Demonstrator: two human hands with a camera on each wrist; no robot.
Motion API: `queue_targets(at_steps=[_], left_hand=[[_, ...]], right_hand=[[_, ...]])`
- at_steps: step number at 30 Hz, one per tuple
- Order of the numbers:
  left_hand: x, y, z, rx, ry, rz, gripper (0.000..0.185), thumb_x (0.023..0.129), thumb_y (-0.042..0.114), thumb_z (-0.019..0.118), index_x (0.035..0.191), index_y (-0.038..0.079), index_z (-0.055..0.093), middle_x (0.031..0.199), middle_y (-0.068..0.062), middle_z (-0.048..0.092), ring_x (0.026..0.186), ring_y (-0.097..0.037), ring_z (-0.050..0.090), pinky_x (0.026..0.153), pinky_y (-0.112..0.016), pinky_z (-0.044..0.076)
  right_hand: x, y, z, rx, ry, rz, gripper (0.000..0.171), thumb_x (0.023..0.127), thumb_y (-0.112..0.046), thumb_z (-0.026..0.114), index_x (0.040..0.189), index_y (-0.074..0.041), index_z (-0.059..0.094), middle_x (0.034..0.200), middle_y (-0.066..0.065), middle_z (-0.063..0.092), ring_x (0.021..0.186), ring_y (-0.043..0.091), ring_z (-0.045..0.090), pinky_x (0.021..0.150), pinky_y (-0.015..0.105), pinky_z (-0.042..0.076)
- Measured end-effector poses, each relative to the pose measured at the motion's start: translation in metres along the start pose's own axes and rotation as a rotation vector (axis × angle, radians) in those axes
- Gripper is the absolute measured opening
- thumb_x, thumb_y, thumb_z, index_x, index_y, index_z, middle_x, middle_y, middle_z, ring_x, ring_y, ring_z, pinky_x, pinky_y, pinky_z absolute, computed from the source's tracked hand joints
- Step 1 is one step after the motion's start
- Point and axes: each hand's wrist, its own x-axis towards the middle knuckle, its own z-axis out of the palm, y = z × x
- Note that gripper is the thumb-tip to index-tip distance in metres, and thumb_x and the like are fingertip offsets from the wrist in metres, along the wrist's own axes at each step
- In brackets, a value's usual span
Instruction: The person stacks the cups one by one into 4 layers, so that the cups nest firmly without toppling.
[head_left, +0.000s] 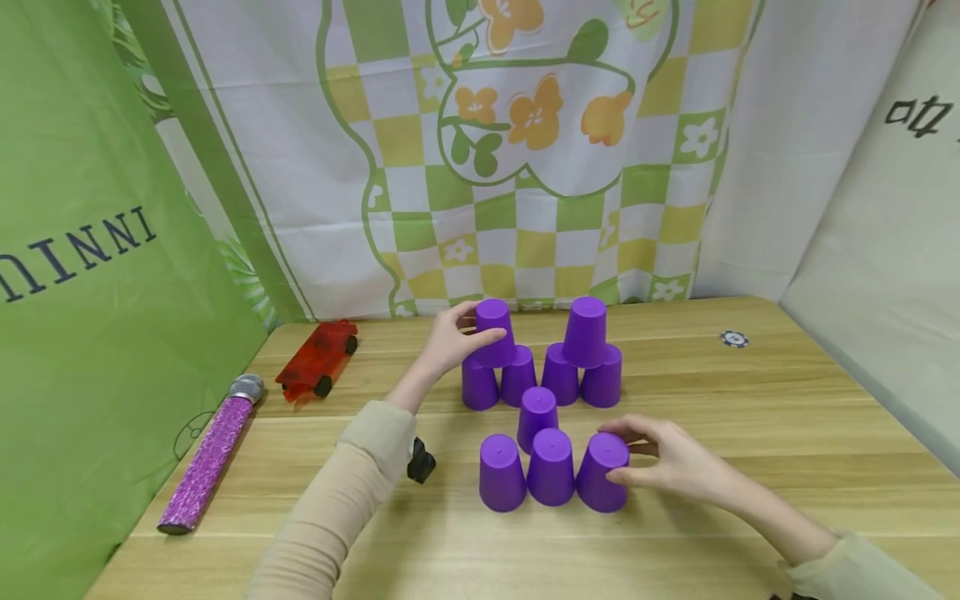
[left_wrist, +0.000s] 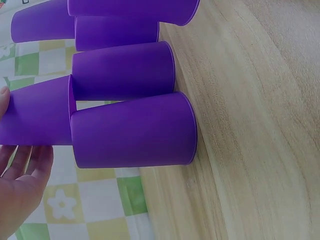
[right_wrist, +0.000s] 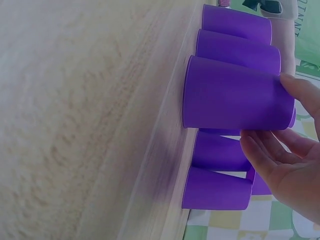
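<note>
- Sleeve [head_left: 333, 500] left of the front cups [head_left: 551, 468]
- Right hand [head_left: 671, 462], grip holding their rightmost cup [head_left: 602, 481]
- Left hand [head_left: 450, 340], grip holding an upper cup [head_left: 497, 318] behind them

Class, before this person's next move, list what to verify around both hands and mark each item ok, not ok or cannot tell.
1. Left hand gripping the upper-left purple, tapered plastic cup: ok, held between thumb and fingers.
2. That cup straddling the two lower-left purple cups: ok, its rim meets both.
3. Right hand gripping the right-hand purple cup of the front row: ok, thumb and fingers on it.
4. Upper-right purple cup standing without support from a hand: ok, it rests across two cups.
5. One hand free: not ok, both hold cups.
6. Nothing hidden under the cups: cannot tell, they stand mouth down.
</note>
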Motion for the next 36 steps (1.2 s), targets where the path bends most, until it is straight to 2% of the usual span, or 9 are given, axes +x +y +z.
queue_targets(at_steps=[13, 19, 24, 29, 36], left_hand=[[-0.003, 0.002, 0.002, 0.036, 0.011, 0.009, 0.058, 0.08, 0.021, 0.075, 0.131, 0.006, 0.052, 0.121, -0.016, 0.061, 0.112, -0.032, 0.059, 0.095, -0.041, 0.051], [-0.007, 0.0, 0.0, 0.0, 0.008, 0.005, 0.062, 0.08, 0.019, 0.075, 0.134, 0.006, 0.048, 0.125, -0.016, 0.059, 0.115, -0.033, 0.058, 0.096, -0.042, 0.051], [-0.017, -0.003, -0.011, -0.036, 0.029, -0.019, 0.061, 0.081, 0.019, 0.074, 0.135, 0.006, 0.048, 0.131, -0.016, 0.056, 0.122, -0.034, 0.053, 0.1, -0.045, 0.048], [-0.03, -0.006, -0.026, -0.068, 0.053, -0.002, 0.059, 0.083, 0.017, 0.072, 0.135, 0.004, 0.047, 0.133, -0.017, 0.053, 0.124, -0.034, 0.051, 0.101, -0.045, 0.047], [-0.052, -0.008, -0.033, -0.13, 0.038, -0.019, 0.057, 0.085, 0.014, 0.07, 0.136, 0.006, 0.046, 0.134, -0.018, 0.053, 0.123, -0.032, 0.052, 0.101, -0.042, 0.047]], right_hand=[[0.0, 0.001, 0.0, -0.002, 0.007, -0.023, 0.047, 0.075, -0.011, 0.078, 0.112, 0.009, 0.058, 0.104, 0.018, 0.065, 0.096, -0.003, 0.057, 0.083, 0.023, 0.056], [0.0, 0.002, -0.001, -0.009, 0.016, -0.032, 0.047, 0.074, -0.01, 0.078, 0.112, 0.01, 0.058, 0.103, 0.019, 0.066, 0.096, -0.003, 0.058, 0.082, 0.023, 0.056], [-0.001, 0.004, -0.005, -0.001, 0.034, -0.037, 0.044, 0.074, -0.007, 0.077, 0.11, 0.011, 0.058, 0.101, 0.02, 0.066, 0.094, -0.005, 0.057, 0.081, 0.022, 0.056], [-0.003, 0.006, -0.015, -0.028, 0.1, -0.039, 0.04, 0.073, -0.003, 0.077, 0.107, 0.009, 0.06, 0.099, 0.018, 0.067, 0.092, -0.006, 0.057, 0.08, 0.016, 0.055], [-0.005, 0.002, -0.033, -0.047, 0.181, 0.0, 0.04, 0.074, -0.003, 0.077, 0.109, 0.008, 0.061, 0.101, 0.019, 0.066, 0.092, -0.009, 0.058, 0.081, 0.01, 0.052]])
